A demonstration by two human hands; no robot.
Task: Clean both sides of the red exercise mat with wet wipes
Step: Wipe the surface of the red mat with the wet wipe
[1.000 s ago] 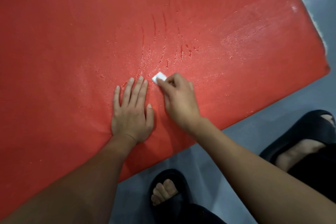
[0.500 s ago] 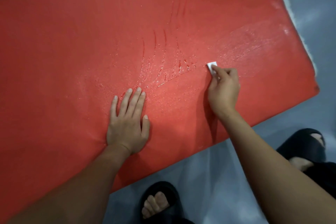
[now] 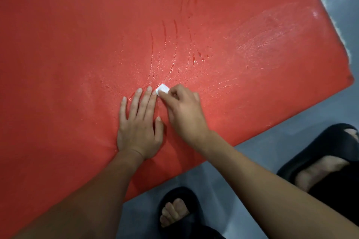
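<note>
Whereas half a second ago the wet wipe (image 3: 162, 89) was out to the right, it has been drawn back beside the left hand (image 3: 138, 125), pinched in the right hand (image 3: 184, 111). The left hand is pressed flat, fingers straight, on the red mat (image 3: 77, 54), which is laid on the floor (image 3: 291, 141), long axis running left-right, right end tilted nearer.
</note>
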